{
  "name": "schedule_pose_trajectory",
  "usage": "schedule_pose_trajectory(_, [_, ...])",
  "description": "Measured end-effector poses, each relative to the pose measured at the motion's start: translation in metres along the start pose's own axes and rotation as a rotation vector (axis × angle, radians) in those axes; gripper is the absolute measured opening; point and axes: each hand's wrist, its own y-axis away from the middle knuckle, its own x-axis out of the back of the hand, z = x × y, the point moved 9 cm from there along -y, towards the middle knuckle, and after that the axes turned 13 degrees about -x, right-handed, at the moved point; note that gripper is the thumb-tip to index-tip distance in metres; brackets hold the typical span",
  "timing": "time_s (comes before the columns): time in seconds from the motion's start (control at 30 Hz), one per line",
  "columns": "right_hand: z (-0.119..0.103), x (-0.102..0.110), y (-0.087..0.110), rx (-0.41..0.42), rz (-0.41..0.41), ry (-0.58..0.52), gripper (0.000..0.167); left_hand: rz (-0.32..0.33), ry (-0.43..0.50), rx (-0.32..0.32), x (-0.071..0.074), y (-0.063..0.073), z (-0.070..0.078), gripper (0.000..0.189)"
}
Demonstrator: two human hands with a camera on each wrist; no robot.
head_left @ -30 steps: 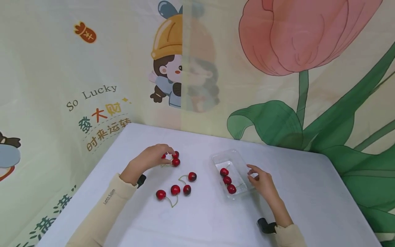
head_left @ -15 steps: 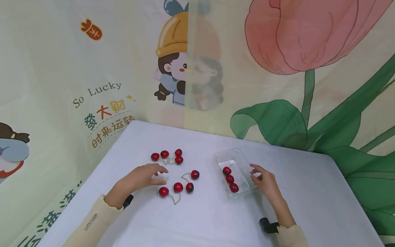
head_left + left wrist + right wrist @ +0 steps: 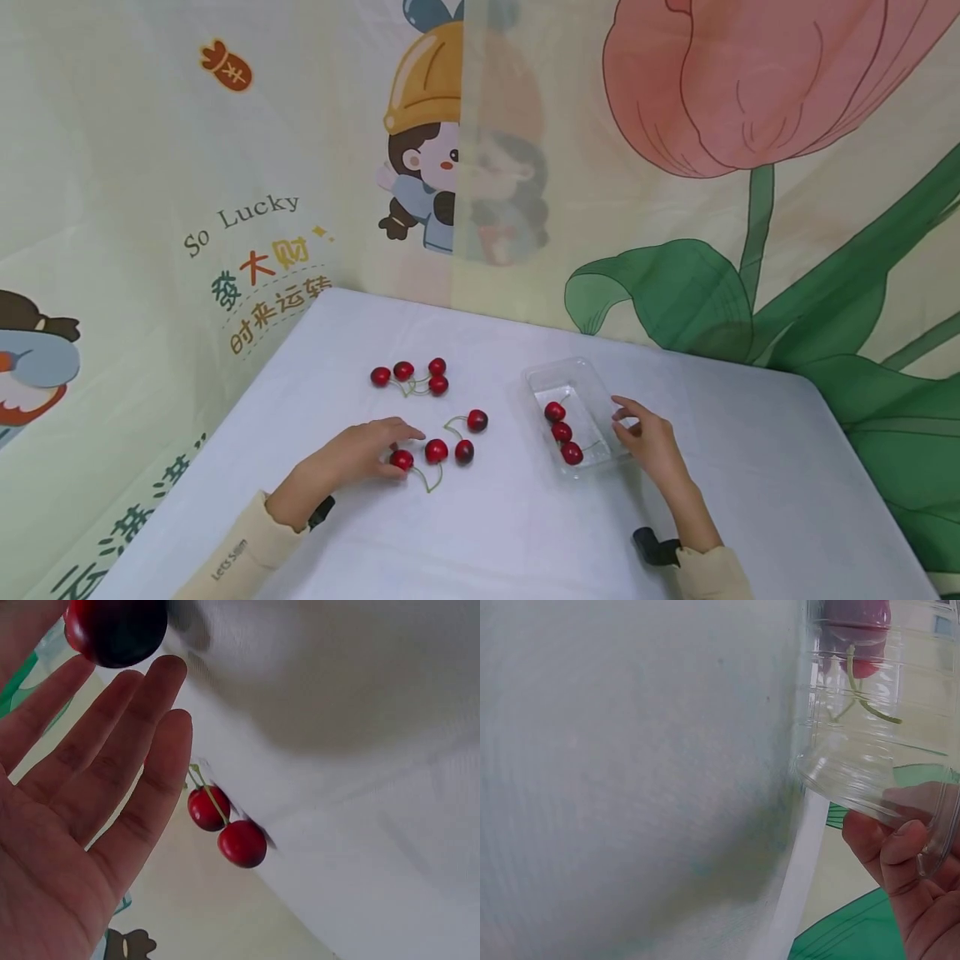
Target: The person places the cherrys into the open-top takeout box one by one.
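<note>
My left hand (image 3: pixel 356 457) is at a red cherry (image 3: pixel 401 460) on the table's left side, thumb and forefinger on either side of it. In the left wrist view that cherry (image 3: pixel 116 630) is by the thumb and forefinger, and the other fingers (image 3: pixel 161 765) are extended. Beside it lie a second cherry (image 3: pixel 436 452) and two darker ones, one nearer (image 3: pixel 464 452) and one farther (image 3: pixel 477 421), with green stems. A clear plastic box (image 3: pixel 536 375) contains three cherries (image 3: pixel 561 432). My right hand (image 3: pixel 648 437) pinches the box's right rim, fingertips (image 3: pixel 904 836) at the plastic.
Farther back on the white-covered table (image 3: pixel 480 542), several cherries (image 3: pixel 438 385) lie grouped with their stems crossing. A printed cloth (image 3: pixel 337 167) with a tulip and cartoon figures hangs behind the table. Black wrist cameras are strapped to both wrists.
My left hand has come away from the back cherry group, leaving it in place, and moved nearer to the front-left cherry. The right hand stays at the box's rim.
</note>
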Motion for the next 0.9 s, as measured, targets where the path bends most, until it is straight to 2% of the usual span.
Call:
schedule_pose_trajectory(0.27, [-0.001,0.0,-0.001,0.018,0.005,-0.005,0.044,0.001,-0.025,0.031,-0.002,0.0,0.0,0.032])
schedule_pose_trajectory(0.47, [-0.002,0.002,-0.003,0.024,0.006,-0.011,0.044,0.044,-0.037,0.004,0.0,0.002,0.0,0.03])
schedule_pose_trajectory(0.7, [-0.001,0.0,-0.002,0.017,0.002,-0.011,0.044,0.093,-0.058,-0.021,0.003,0.013,-0.002,0.03])
schedule_pose_trajectory(0.9, [0.001,0.0,-0.001,0.005,-0.003,-0.008,0.044,0.171,-0.072,-0.03,0.01,0.019,-0.004,0.029])
